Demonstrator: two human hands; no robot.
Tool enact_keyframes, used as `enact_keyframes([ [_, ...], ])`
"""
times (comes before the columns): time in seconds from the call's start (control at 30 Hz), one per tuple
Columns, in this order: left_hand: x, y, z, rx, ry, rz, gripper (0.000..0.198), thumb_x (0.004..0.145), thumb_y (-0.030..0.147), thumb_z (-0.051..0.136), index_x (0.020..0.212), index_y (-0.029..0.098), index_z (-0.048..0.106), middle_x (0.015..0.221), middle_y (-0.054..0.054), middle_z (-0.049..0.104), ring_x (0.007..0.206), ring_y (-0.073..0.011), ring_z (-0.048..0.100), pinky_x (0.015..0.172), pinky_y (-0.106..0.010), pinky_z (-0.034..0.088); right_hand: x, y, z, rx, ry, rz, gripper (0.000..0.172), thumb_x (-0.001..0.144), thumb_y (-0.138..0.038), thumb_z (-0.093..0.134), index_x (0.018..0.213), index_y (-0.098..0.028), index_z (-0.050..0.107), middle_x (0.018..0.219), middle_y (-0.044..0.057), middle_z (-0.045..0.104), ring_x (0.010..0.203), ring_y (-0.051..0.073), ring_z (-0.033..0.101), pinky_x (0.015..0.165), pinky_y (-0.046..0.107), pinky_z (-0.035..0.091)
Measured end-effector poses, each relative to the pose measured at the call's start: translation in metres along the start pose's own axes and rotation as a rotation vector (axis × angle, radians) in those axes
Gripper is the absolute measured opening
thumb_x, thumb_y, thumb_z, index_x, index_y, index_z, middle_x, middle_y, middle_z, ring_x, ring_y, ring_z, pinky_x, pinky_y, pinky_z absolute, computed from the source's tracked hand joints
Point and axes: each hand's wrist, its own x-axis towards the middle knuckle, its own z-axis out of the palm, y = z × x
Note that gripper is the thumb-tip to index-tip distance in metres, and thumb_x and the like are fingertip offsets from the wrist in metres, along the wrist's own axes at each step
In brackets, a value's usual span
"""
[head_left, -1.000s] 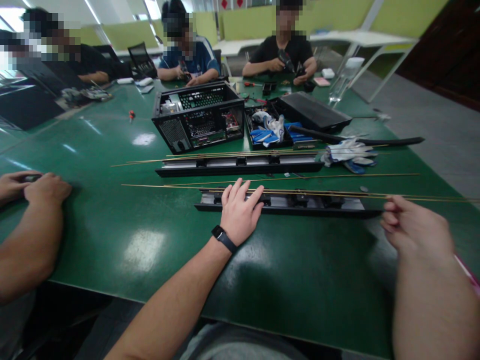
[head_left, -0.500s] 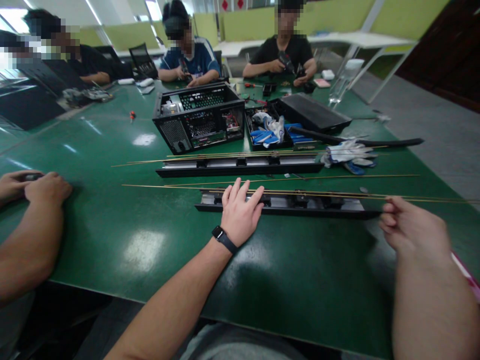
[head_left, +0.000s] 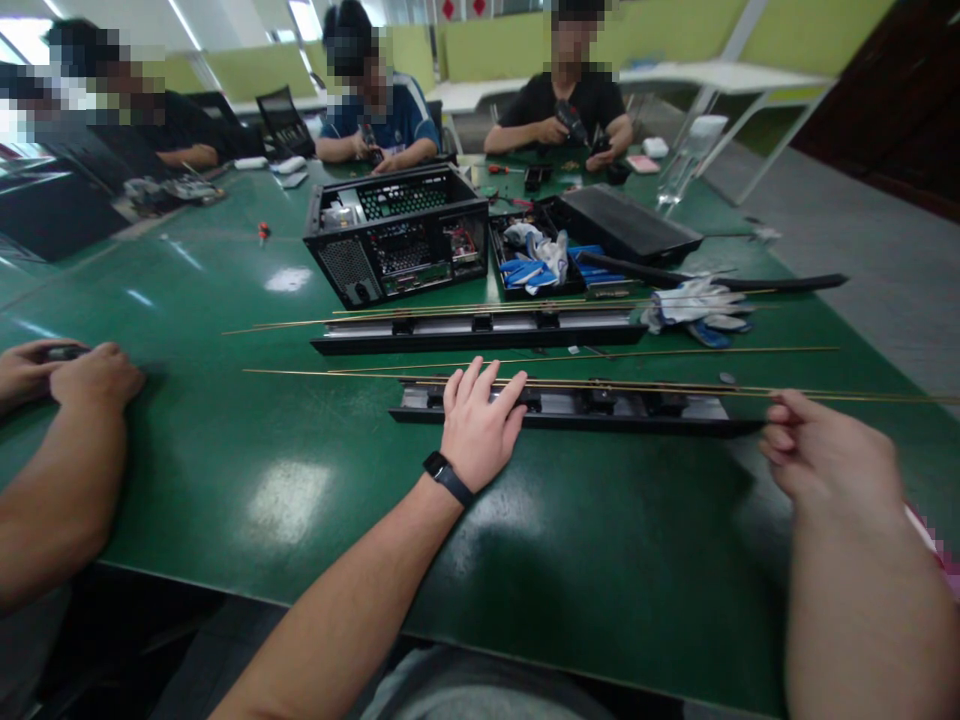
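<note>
Left hand (head_left: 476,425) lies open, fingers spread flat across the near black rail (head_left: 622,412) and the brass rods (head_left: 645,386) running along it. Right hand (head_left: 825,455) is loosely curled, thumb and fingertips pinching one of those rods past the rail's right end. Two rails lie on the green surface (head_left: 225,450); the far rail (head_left: 480,335) carries more rods, too thin to count. One open computer chassis (head_left: 397,235) stands behind, with one pair of work gloves (head_left: 697,305) to its right.

An assembly workshop: people around a green worktable (head_left: 225,420) with an opened computer chassis (head_left: 397,235).
</note>
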Motion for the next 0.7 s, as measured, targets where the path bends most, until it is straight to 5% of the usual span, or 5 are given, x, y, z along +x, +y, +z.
enact_keyframes([
  [0.7,0.0,-0.002,0.0,-0.007,0.0,0.005,0.05,0.124,0.027,0.079,0.173,0.036,0.086,0.186,-0.017,0.078,0.185,-0.0435,0.065,0.156,-0.074,0.047,0.019,-0.001,-0.01,-0.003,0.128,0.007,0.039,0.12,-0.001,0.07,0.087,-0.021,0.063,0.08,-0.006,0.059,0.044,0.005,0.04,0.037,0.016,0.03],
])
